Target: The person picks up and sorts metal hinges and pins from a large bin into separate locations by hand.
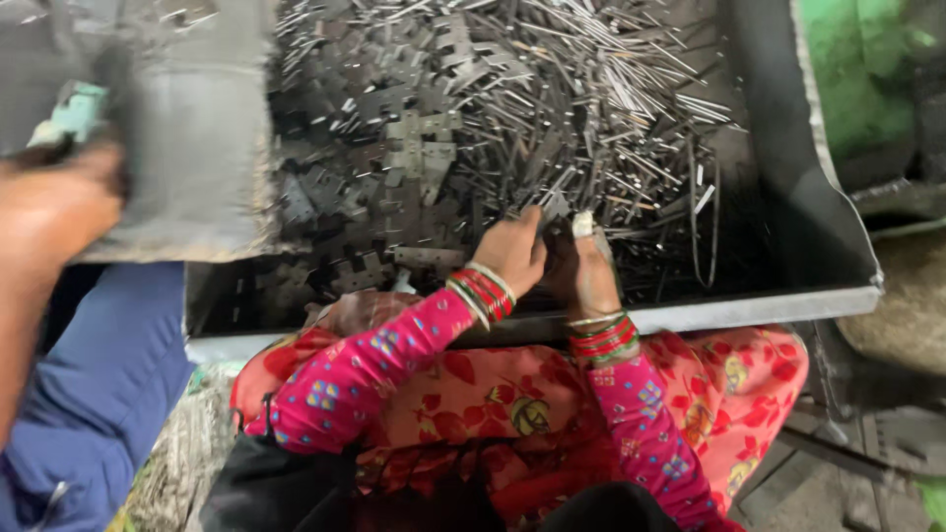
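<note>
- Left hand (512, 251) pinches a small metal hinge piece (554, 207) at its fingertips.
- Right hand (591, 271) sits just beside it, fingers curled on the same piece.
- Metal tray (838, 246) of pins and hinge plates (424, 148) lies just beyond both hands.

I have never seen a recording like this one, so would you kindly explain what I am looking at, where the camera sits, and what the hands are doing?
There is no machine here: a person works with two bare hands, and the single picture comes from a camera on that person's head, looking down past the lap.

In front lies a large metal tray filled with a heap of thin metal pins and flat, dark hinge plates.

The left hand and the right hand, both in pink patterned sleeves with red bangles at the wrists, meet at the near side of the heap. Their fingers pinch small metal pieces together; exactly which pieces is too blurred to tell.

At the far left, another person's hand and blue sleeve come into view, blurred, beside a grey sheet that covers the tray's corner.
</note>
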